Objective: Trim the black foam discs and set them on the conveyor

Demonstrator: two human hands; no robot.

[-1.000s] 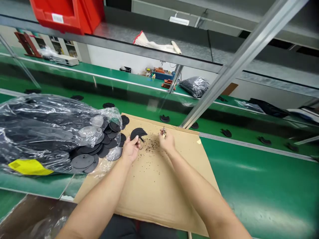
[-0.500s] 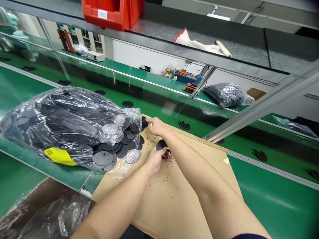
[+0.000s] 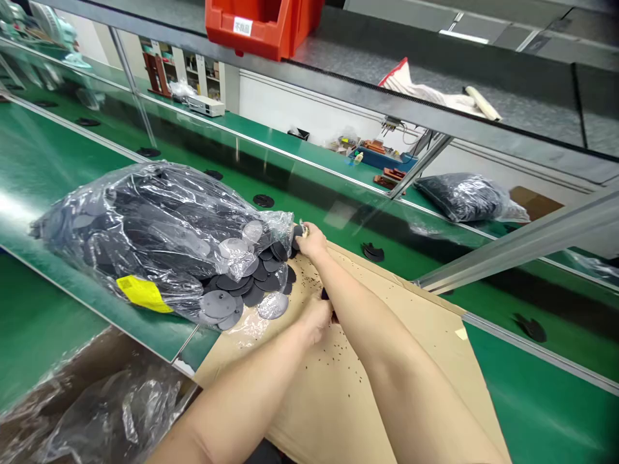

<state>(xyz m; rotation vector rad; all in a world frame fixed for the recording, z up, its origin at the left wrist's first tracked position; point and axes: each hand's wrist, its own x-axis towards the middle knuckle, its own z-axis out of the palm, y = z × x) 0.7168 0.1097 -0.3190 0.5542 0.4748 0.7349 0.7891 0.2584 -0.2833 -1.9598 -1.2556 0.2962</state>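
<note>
Now, in the head view, the bare right hand is seen crossed over to the left, whereas a second ago it was held over the brown cardboard sheet; a flat, round black disc is met just beside the open end of the clear plastic bag. By this, it is judged, attention has been shifted from the held piece to the loose discs. A small metallic tool is pinched in the right fingers; whether the disc is gripped too cannot be told. Nearer, a thin black piece is held in the curled fingers of the bare left hand, above the sheet on the green desk. It is mostly hidden by the right forearm, so its pointing and long axis cannot be told. The disc, being round, is given no clear long axis.
</note>
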